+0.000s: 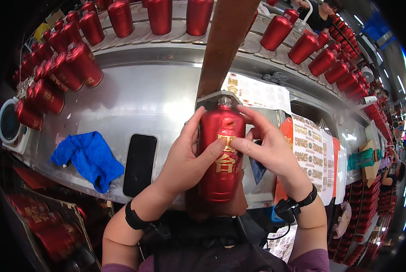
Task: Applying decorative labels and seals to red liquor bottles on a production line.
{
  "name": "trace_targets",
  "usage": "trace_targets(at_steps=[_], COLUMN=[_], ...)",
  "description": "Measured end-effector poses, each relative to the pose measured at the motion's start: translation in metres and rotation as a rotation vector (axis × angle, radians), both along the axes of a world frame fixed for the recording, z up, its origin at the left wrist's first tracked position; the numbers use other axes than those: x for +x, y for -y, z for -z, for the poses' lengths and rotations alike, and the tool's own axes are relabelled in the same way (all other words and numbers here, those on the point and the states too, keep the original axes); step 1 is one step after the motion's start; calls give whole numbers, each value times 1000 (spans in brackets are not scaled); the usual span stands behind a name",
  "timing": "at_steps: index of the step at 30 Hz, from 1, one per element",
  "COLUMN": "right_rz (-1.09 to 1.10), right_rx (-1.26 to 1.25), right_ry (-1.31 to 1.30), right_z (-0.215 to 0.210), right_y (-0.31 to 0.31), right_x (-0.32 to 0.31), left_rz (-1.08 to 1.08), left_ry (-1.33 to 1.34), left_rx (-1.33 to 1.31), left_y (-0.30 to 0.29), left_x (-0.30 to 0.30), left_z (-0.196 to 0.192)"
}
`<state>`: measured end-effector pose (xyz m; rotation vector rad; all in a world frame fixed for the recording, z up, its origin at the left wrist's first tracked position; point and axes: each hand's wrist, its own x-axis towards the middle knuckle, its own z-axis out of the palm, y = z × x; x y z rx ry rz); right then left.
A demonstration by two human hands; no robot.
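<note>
While the left hand (185,158) and right hand (266,152) grip the red bottle (222,154) with closed fingers, it seems glossy, slippery, fragile; better hold its body

Bare steel (135,97) left of bottle (222,154); cloth (88,158), phone (140,164), bottle rows (67,68) beyond.

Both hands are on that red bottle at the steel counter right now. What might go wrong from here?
1. The glossy red bottle with gold characters is held only by the left hand and right hand; it might slip.
2. The black phone and blue cloth lie just left; a dropped bottle could hit them.
3. Thumbs pressing the gold characters may smudge or skew them.
</note>
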<state>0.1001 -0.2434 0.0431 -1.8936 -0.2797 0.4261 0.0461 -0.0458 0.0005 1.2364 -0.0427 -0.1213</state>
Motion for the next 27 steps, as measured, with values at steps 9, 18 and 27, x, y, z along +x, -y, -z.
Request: trace_targets(at_steps=[9,18,27], right_rz=[-2,11,22], right_rx=[45,13,9], right_ry=[0,57,76], right_z=[10,6,3], right_y=[0,-3,-5], right_x=[1,-1,1], left_rz=[-5,-49,-58], left_ry=[-41,-47,-86], left_rx=[20,4,-90], left_y=[2,0,4], left_x=[3,12,27], left_z=[-6,-7,-14])
